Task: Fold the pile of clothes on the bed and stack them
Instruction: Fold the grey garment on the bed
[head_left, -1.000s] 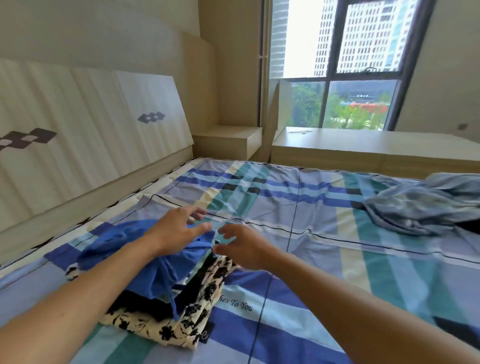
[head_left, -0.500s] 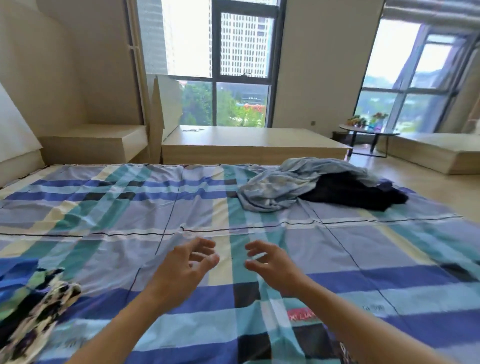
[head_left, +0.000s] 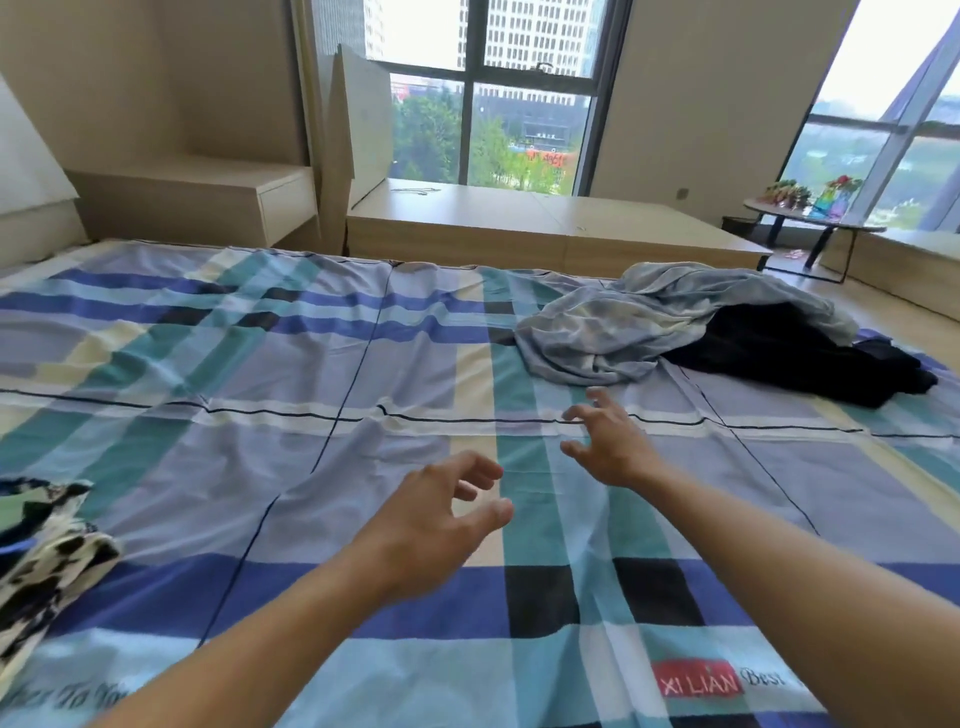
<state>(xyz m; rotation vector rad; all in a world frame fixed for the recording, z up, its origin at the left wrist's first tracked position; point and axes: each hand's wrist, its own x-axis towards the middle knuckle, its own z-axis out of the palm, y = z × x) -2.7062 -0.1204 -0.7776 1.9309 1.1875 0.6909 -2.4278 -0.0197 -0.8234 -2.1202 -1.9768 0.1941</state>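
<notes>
2 grips spread, holding nothing. Right grip (head_left: 608, 447) hovers over the bed (head_left: 260, 415), near the crumpled grey-blue garment (head_left: 649, 322); left grip (head_left: 436, 525) farther from it. Black garment (head_left: 795, 353) lies partly under that garment. Folded stack (head_left: 47, 545) well apart from it.

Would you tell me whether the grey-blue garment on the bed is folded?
Not folded: the grey-blue garment lies in a crumpled, wrinkled heap, draped partly over a black garment.
</notes>
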